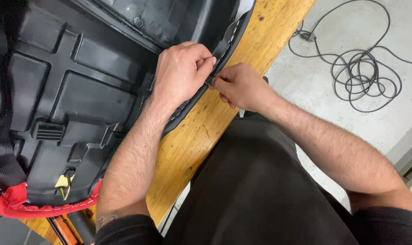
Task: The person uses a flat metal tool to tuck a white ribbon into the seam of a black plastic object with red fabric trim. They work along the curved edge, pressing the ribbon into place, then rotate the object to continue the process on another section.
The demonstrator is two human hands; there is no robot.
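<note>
Big black seat pan (79, 90): it lies upside down on the wooden bench (206, 131), with its ribbed plastic underside facing up.
Cover edge (224, 43): a strip of black cover with pale stitches is folded over the rim of the seat pan, on the side nearest the person.
Left hand (181, 70): it is closed tight and pinches the cover edge against the rim of the seat pan.
Right hand (240, 86): it is closed too, right beside the left hand, and pinches something small at the cover edge. I cannot tell what the small thing is.
What looks done: the cover edge seems to sit along the rim of the seat pan below the hands.
What looks left: above the hands the cover edge stands loose from the rim.
Red trim (15, 206): it wraps the far left end of the seat pan.
Yellow clip (63, 181): it sits in a hollow of the seat pan, near the red trim.
Hollows in the seat pan: the others hold nothing I can see.
Grey cable (360, 77): it lies in loops on the floor, well away from the seat pan.
</note>
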